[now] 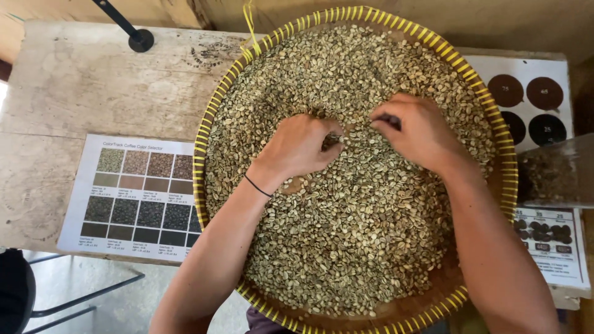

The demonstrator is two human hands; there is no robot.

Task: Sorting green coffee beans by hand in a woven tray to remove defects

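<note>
A wide round woven tray with a yellow-striped rim (pixel 199 162) holds a thick layer of pale green unroasted coffee beans (pixel 346 247). Both hands rest on the beans near the tray's middle. My left hand (pixel 300 147), with a thin black band on the wrist, has its fingers curled and pinched over a few beans. My right hand (pixel 416 131) lies just to its right, fingertips pressed together on the beans. Whether either pinch holds a bean is hidden by the fingers.
The tray sits on a worn wooden table (pixel 80 86). A printed colour chart sheet (pixel 133 198) lies left of it. Another sheet with dark round swatches (pixel 526 99) lies on the right, beside a clear container of beans (pixel 554 176). A black stand base (pixel 140 40) is at the back.
</note>
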